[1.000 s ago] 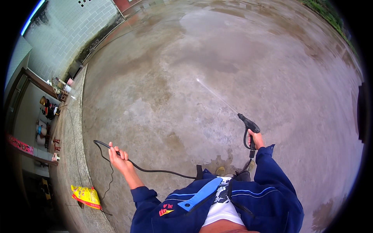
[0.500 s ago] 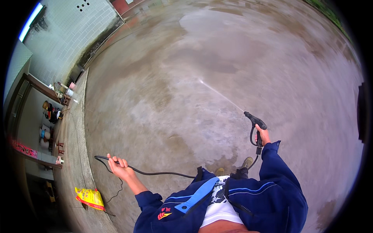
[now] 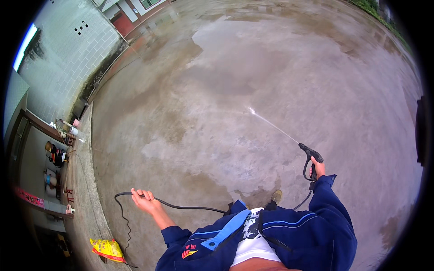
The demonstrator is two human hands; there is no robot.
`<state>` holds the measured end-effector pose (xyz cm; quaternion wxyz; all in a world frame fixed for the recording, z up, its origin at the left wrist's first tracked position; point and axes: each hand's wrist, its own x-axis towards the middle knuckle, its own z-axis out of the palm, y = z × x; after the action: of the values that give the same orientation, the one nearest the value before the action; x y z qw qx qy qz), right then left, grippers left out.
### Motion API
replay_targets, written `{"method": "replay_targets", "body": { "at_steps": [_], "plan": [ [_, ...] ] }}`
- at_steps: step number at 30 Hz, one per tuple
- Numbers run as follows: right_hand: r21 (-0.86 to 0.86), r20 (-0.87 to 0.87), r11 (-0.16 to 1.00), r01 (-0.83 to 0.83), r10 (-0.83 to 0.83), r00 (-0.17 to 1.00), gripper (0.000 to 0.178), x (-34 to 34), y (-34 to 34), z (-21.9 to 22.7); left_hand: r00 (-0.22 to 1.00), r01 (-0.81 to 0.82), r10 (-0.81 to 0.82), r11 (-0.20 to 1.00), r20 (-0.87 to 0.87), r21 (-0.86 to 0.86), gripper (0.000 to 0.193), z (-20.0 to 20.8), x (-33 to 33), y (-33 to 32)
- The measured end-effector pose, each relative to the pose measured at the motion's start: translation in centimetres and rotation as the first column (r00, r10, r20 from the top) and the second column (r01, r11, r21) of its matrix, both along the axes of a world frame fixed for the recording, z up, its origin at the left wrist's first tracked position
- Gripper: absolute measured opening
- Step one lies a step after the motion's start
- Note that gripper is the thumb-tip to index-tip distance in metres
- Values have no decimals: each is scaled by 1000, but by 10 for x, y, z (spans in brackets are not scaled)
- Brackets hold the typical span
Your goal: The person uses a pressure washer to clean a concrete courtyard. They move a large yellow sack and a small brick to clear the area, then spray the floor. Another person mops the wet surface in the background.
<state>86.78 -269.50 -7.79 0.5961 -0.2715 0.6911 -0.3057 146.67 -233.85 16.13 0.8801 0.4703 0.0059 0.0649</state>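
Note:
My right hand grips a black pressure washer gun by its handle, at the right. A thin white jet of water leaves its nozzle, slanting up and left onto the wet concrete ground. Out to the left, my left hand has its fingers curled round a black hose. The hose runs from that hand toward my waist, and its other side droops to the ground beside a yellow and red bag. Another stretch of hose joins the gun's lower end.
A raised concrete edge runs along the left, with a building's doorway beyond it. Stools, buckets and a seated figure-like bundle stand there. A white block wall rises at the far left. One shoe shows below me.
The gun and my right hand have shifted right and slightly nearer, the water jet with them. My left hand still holds the hose, a little lower. The whole view has turned slightly.

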Motion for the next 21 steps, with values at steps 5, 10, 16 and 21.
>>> {"method": "replay_targets", "body": {
  "at_steps": [5,10,16,21],
  "plan": [
    [-27,27,1000,-11,12,1000,40,-16,-31,6,998,-49,49,999,-27,6,14,-18,-25,-36],
    [-75,94,985,-154,161,983,36,12,-69,9,998,-65,65,997,-3,-34,16,-23,-40,-60],
    [-63,61,991,-118,122,991,35,-43,-114,-3,995,-66,65,998,-80,-12,16,-34,-52,-80],
    [-11,10,994,-113,113,994,36,-45,-142,-2,993,-73,73,997,-91,4,14,-47,-63,-91]
  ]
}}
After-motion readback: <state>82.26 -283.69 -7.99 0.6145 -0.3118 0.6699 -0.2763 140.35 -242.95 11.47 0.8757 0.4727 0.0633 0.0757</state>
